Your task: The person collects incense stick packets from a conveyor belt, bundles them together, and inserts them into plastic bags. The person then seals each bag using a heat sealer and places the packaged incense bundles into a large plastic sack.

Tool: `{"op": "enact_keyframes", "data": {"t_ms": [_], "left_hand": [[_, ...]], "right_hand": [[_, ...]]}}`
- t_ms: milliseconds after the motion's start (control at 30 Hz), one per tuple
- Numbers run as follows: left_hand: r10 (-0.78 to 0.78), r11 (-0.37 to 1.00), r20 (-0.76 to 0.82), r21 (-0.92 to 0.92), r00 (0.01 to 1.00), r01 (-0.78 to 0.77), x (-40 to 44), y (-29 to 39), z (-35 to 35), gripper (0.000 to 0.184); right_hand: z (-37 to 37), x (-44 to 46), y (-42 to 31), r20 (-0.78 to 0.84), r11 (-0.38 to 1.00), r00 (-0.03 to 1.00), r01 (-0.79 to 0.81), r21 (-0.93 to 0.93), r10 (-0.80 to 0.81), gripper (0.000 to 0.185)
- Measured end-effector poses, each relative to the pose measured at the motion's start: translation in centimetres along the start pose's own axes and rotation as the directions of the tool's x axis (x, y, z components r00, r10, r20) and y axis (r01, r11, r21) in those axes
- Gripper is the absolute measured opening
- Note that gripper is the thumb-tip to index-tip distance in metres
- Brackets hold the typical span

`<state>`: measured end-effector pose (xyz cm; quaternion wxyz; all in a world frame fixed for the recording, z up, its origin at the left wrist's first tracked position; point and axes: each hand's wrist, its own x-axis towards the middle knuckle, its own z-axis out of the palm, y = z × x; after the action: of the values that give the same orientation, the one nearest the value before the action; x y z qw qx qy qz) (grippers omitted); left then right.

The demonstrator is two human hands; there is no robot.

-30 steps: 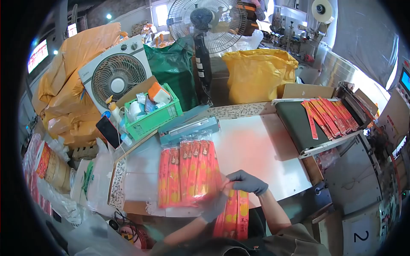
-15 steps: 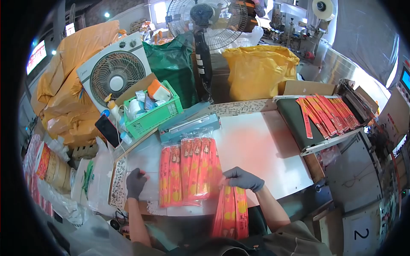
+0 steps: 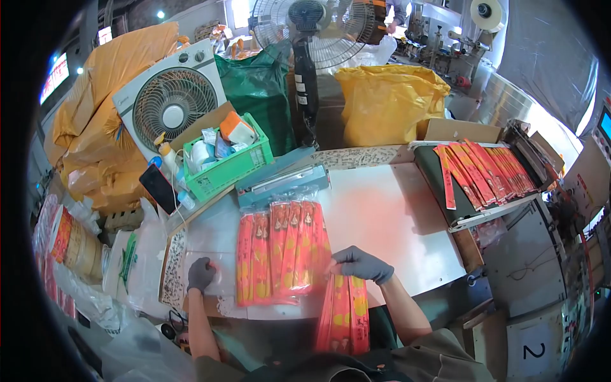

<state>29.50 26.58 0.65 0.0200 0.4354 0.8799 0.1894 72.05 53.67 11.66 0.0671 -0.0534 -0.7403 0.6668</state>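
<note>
My right hand, in a grey glove with bare fingertips, grips the top of a bundle of long red and yellow printed paper sleeves. The bundle hangs down past the table's front edge. My left hand, gloved alike, has its fingers curled at the table's left side; what they pinch, if anything, cannot be made out. Thin clear plastic seems to lie close to it. Between my hands lie clear plastic packs of the same red sleeves, side by side and partly overlapping.
Behind the packs lies a blue-grey bar sealer. A green crate of small items and a phone are at the back left. On the right, a dark conveyor belt carries many red sleeves. A standing fan rises behind the table.
My left hand has shifted slightly down on the table, its fingers more curled. My right hand keeps hold of the sleeves in nearly the same place. The camera view has tilted slightly.
</note>
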Motion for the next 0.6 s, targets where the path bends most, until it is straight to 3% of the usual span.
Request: {"op": "enact_keyframes", "data": {"t_ms": [67, 167, 200, 233, 267, 333, 367, 400, 467, 533, 567, 600], "left_hand": [[-0.003, 1.0, -0.034, 0.003, 0.999, 0.003, 0.3, -0.7, 0.5, 0.02], [0.112, 0.994, -0.375, 0.034, 0.92, -0.108, 1.0, -2.0, 2.2, 0.022], [-0.054, 0.954, -0.246, -0.3, 0.968, -0.022, 1.2, -2.6, 2.2, 0.023], [-0.171, 0.805, -0.065, -0.585, 0.983, 0.101, 1.3, -1.0, 0.2, 0.024], [-0.222, 0.568, 0.141, -0.785, 0.965, 0.246, 1.2, 0.9, -1.8, 0.026], [-0.159, 0.019, 0.139, -0.989, 0.977, 0.144, 0.0, 5.4, -4.2, 0.024], [-0.128, -0.275, 0.128, -0.957, 0.984, 0.089, -1.0, 8.4, -5.2, 0.025], [-0.105, 0.414, -0.38, -0.857, 0.919, -0.307, -2.5, 14.0, -7.1, 0.02], [0.086, 0.669, -0.483, -0.62, 0.872, -0.41, -3.8, 20.0, -7.0, 0.013], [0.118, 0.258, -0.146, -0.951, 0.982, -0.172, -3.9, 23.3, -4.4, 0.005], [0.212, 0.128, -0.105, -0.983, 0.972, -0.134, -4.0, 25.4, -3.1, 0.005], [0.283, 0.281, -0.083, -0.945, 0.955, -0.166, -4.4, 25.6, -0.4, 0.003]], "right_hand": [[0.0, 0.0, -0.1, -0.012, 1.0, 1.0, -0.004, -0.02, 0.004, 0.019], [0.0, 0.1, -0.3, -0.008, 1.0, 1.0, -0.004, -0.022, 0.004, 0.018], [0.0, 0.0, -0.3, -0.015, 1.0, 1.0, -0.024, -0.007, 0.024, 0.019], [0.0, 0.0, -0.4, -0.02, 0.999, 0.999, -0.042, 0.01, 0.042, 0.019], [0.1, 0.0, -0.3, -0.026, 0.998, 0.998, -0.057, 0.027, 0.058, 0.019], [-0.1, 0.1, 0.0, -0.022, 0.999, 0.999, -0.041, 0.03, 0.041, 0.019], [-0.1, 0.2, 0.2, -0.021, 0.999, 0.999, -0.036, 0.032, 0.037, 0.02], [0.1, 0.4, 0.2, -0.017, 0.999, 1.0, -0.016, 0.048, 0.017, 0.021], [0.5, 0.9, 0.0, -0.007, 0.997, 1.0, 0.01, 0.078, -0.01, 0.024], [1.5, 1.3, -0.9, -0.059, 0.998, 0.997, -0.037, 0.043, 0.039, 0.027], [2.0, 1.6, -1.2, -0.086, 0.998, 0.995, -0.058, 0.025, 0.06, 0.028], [2.4, 1.9, -0.6, -0.141, 0.999, 0.989, -0.038, 0.019, 0.041, 0.028]]}}
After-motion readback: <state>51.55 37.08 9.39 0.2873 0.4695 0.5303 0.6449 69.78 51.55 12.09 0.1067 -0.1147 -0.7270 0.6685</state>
